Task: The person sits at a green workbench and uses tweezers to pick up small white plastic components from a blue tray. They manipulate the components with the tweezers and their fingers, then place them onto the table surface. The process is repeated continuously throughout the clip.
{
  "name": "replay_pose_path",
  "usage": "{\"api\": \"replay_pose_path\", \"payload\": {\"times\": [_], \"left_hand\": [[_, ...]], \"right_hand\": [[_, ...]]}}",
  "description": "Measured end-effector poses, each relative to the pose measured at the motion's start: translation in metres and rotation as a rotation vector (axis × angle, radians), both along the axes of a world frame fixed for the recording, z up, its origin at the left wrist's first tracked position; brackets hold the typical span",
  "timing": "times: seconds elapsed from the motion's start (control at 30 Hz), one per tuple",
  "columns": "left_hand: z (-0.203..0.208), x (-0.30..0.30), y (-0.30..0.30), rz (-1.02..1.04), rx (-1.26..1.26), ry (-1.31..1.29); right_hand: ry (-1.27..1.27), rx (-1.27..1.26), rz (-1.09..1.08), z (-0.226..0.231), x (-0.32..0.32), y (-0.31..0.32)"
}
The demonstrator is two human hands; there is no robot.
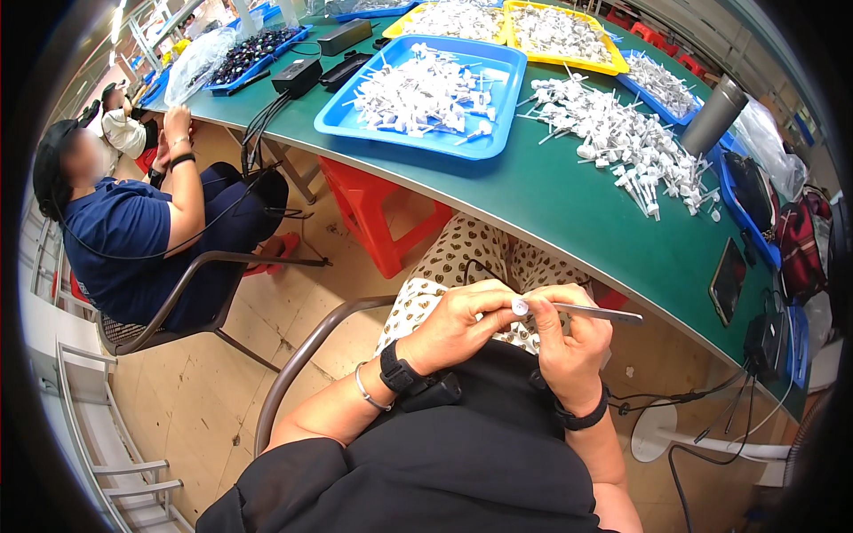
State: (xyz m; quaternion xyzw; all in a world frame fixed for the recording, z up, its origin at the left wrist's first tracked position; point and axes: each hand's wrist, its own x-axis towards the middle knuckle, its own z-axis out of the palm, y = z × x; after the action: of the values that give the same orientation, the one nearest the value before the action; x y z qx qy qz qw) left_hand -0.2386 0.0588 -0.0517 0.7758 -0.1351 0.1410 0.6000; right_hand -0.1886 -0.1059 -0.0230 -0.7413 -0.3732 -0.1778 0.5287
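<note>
Above my lap, my left hand (455,325) pinches a small white plastic part (519,307) with a round end. My right hand (573,345) is closed around a slim flat metal blade (608,314), which points out to the right. Both hands meet at the white part, fingertips nearly touching. Whether the blade touches the part is hidden by my fingers. On the green table ahead, a blue tray (511,115) holds many similar white parts with thin stems. A loose heap of white parts (622,142) lies to the right of it.
Yellow trays (613,60) of white parts stand farther back. A grey metal bottle (713,115) and a phone (728,281) are at the right. A red stool (378,209) sits under the table (569,235). A seated person (133,213) works at the left.
</note>
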Motion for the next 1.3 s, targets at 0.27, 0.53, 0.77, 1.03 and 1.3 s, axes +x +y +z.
{"api": "replay_pose_path", "payload": {"times": [0.27,0.53,0.77,1.03,1.3], "left_hand": [[-0.001,0.001,0.003,-0.057,0.039,-0.027],[0.009,0.000,0.009,-0.085,-0.136,0.098],[0.004,0.000,0.008,-0.066,-0.206,0.070],[0.005,0.000,0.009,-0.065,-0.201,0.122],[-0.002,-0.001,0.006,-0.087,-0.556,0.330]], "right_hand": [[-0.118,-0.139,0.121,0.013,0.007,-0.006],[0.474,0.304,0.138,0.003,0.002,-0.008],[0.520,0.374,0.154,0.005,0.002,-0.006],[0.543,0.361,0.167,0.005,0.003,-0.008],[0.548,0.366,0.158,0.005,0.004,-0.009]]}}
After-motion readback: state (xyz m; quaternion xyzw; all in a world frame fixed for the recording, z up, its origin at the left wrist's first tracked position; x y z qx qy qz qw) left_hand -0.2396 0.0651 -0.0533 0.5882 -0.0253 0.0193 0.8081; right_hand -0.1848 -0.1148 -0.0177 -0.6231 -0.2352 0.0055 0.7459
